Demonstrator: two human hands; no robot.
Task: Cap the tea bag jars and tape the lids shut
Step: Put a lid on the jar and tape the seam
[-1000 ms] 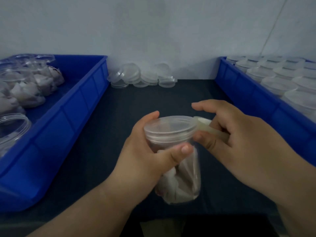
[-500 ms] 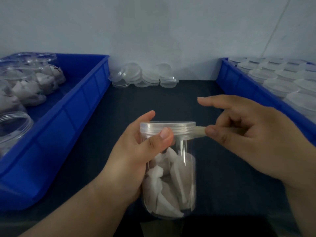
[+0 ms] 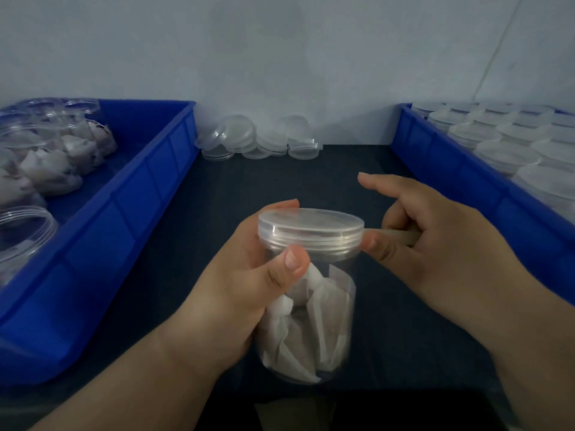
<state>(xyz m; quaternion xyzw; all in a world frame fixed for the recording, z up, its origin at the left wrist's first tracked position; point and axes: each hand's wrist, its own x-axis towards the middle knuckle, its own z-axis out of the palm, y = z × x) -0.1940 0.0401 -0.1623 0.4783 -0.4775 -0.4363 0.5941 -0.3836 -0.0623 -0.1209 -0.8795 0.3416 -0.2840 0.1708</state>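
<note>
A clear plastic jar (image 3: 314,325) filled with white tea bags is upright in front of me, capped with a clear lid (image 3: 310,225). My left hand (image 3: 249,284) wraps the jar from the left, thumb resting just under the lid's rim. My right hand (image 3: 435,244) is at the jar's right side, pinching a pale strip of tape (image 3: 395,235) that runs from the lid's rim into my fingers, index finger stretched out above.
A blue bin (image 3: 130,213) on the left holds open jars of tea bags (image 3: 56,163). On the right, another blue bin (image 3: 466,181) is packed with capped jars (image 3: 504,135). Loose clear lids (image 3: 258,141) are heaped against the back wall on the dark table (image 3: 280,178).
The jar was tilted toward me a second ago and now stands upright. My left thumb has slid from the lid's rim to just below it, and my right hand has drawn closer to the lid.
</note>
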